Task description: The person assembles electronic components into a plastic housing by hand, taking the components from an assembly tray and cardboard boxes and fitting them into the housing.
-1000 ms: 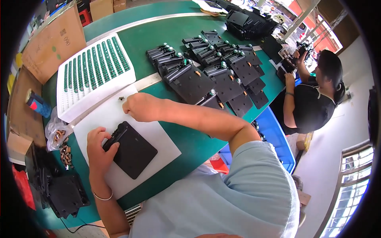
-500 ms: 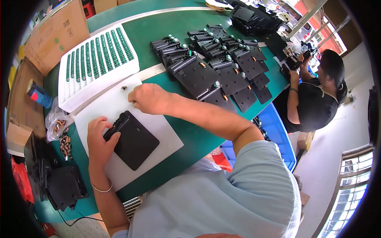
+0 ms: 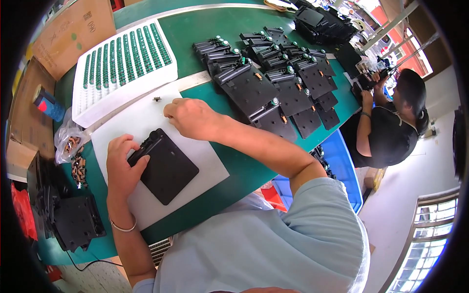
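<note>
A flat black plastic plate (image 3: 170, 168), with a raised tubular part along its far left edge, lies tilted on a white sheet (image 3: 199, 184). My left hand (image 3: 122, 161) grips that edge, thumb on top and fingers curled over the far side. Just beyond the plate is my right hand (image 3: 195, 118), its fingers pinched together above the sheet. Whatever sits between those fingertips is hidden. A tiny dark metallic piece (image 3: 157, 99) rests on the sheet to the left of my right fingertips.
A white foam tray (image 3: 128, 95) holds rows of green parts. Stacked black plates (image 3: 250, 88) cover the table to the right; more plates (image 3: 78, 222) stand at left near small copper-coloured parts (image 3: 79, 171). A blue bin (image 3: 348, 168) and a co-worker (image 3: 386, 129) are at right.
The whole view has shifted slightly. My right hand has moved a little away from the plate, its fingers still pinched. The left hand keeps its grip on the plate.
</note>
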Demonstrator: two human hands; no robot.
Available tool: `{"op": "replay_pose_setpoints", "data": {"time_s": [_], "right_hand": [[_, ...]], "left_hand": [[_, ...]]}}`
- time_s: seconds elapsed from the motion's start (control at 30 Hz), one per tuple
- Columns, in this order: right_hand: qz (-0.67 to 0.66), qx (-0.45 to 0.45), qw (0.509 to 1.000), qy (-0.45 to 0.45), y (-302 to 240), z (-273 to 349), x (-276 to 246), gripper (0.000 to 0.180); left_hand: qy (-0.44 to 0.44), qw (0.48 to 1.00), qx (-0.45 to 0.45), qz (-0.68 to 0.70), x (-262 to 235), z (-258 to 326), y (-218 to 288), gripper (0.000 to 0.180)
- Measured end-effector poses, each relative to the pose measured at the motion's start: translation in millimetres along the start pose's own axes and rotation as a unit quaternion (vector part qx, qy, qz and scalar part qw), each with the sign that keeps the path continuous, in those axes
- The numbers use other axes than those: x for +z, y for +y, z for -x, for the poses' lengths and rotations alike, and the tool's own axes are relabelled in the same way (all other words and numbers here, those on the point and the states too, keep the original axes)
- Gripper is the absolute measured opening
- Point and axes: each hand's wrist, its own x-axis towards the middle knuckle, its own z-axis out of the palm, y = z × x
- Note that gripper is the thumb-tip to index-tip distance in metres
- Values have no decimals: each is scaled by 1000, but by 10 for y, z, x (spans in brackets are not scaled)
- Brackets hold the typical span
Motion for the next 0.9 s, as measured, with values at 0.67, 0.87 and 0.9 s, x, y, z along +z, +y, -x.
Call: {"op": "replay_pose_setpoints", "data": {"time_s": [0.67, 0.87, 0.9], "right_hand": [[-403, 178, 891, -109, -312, 372, -151, 14], [-243, 95, 958, -115, -370, 371, -117, 16], [-218, 93, 966, -104, -371, 377, -108, 16]], "left_hand": [[-12, 1000, -18, -16, 16, 85, -112, 28], [-1, 1000, -17, -15, 46, 77, -115, 28], [1, 1000, -13, -17, 52, 76, -119, 28]]}}
